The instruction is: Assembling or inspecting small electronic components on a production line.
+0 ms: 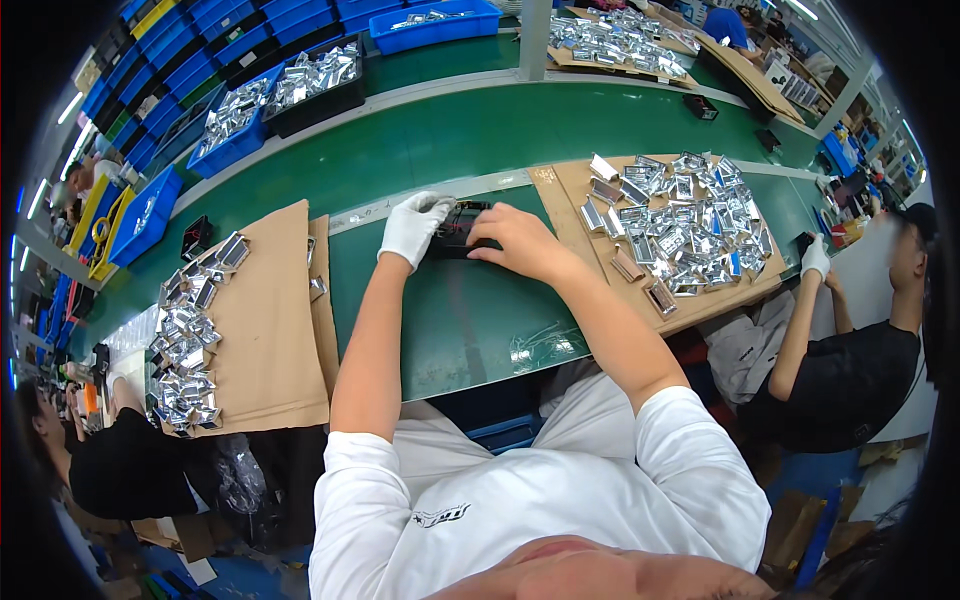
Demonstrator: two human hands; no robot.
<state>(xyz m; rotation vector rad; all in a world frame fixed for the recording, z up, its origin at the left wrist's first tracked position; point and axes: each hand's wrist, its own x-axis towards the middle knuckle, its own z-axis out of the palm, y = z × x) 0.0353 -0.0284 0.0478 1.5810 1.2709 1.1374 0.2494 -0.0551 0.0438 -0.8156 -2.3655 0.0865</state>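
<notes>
At the middle of the green bench, a black box-like housing (457,230) with thin wires inside is between my two hands. My left hand (412,230), in a white glove, grips its left side with the fingers bent over the edge. My right hand (520,242) is bare and curls round the right side, thumb at the near edge and fingers on top. What the fingertips press inside the housing is too small to make out. The green bench top (450,345) lies under both hands.
Shiny metal parts cover a cardboard sheet (565,205) on the right and edge another cardboard sheet (275,330) on the left. Clear plastic scraps (540,345) lie near the front edge. Blue bins (235,120) stand at the back left. Co-workers (850,370) sit on both sides.
</notes>
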